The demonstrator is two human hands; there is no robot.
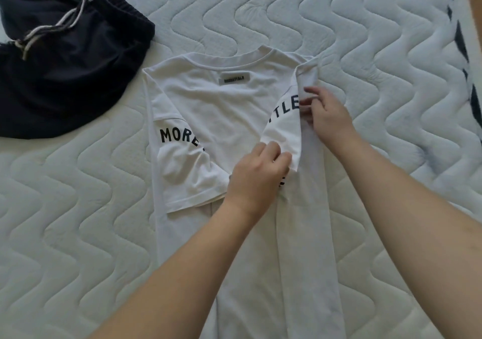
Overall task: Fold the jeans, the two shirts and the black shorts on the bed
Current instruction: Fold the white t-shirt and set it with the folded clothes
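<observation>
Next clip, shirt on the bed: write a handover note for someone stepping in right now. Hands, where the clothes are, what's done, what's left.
Left hand pinches the lower corner of the white shirt's right sleeve; right hand pinches the sleeve's upper edge.
Shirt lies on the bed, left side and sleeve folded in, right side mid-fold.
Black shorts lie unfolded, upper left.
Jeans and the other shirt are not in view.
Left: lay this sleeve flat, fold the shirt up, then the shorts.

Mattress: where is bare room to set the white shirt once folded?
Bare quilted mattress lies right of the white shirt, out to the striped edge band; more lies left of it, below the black shorts. The centre is crowded: left hand and right hand pinch the sleeve.
</observation>
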